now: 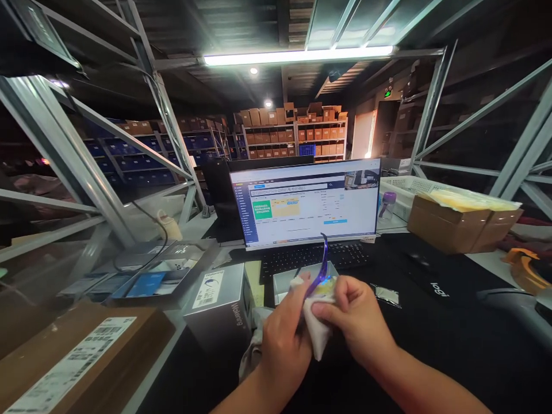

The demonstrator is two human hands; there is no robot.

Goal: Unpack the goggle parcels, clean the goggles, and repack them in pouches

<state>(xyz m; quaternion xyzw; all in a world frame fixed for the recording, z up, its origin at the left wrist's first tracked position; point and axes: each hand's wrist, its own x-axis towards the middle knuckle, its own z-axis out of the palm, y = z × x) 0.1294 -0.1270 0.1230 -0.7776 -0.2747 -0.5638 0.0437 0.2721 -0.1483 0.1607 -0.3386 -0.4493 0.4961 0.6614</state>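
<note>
Dark desk [452, 356], carton [457, 230] w/ yellow packs [474, 201]; L hand [282, 342] & R hand [356, 316] fingers pinch white cloth [319, 336].

two hands [282, 339] [357, 319], one cloth [319, 336], one monitor [306, 201], one keyboard [302, 260].

On my feed the body shows as two hands and their forearms. The left hand [282, 339] is uncovered from fingers [297, 296] to wrist, and the forearm behind it runs bare down to the bottom edge of the frame. The right hand [357, 322] is the same, with bare fingers [345, 290], a bare wrist and a bare forearm out to the lower right corner. The dim light leaves the nails and finer detail too blurred for me to read.
</note>
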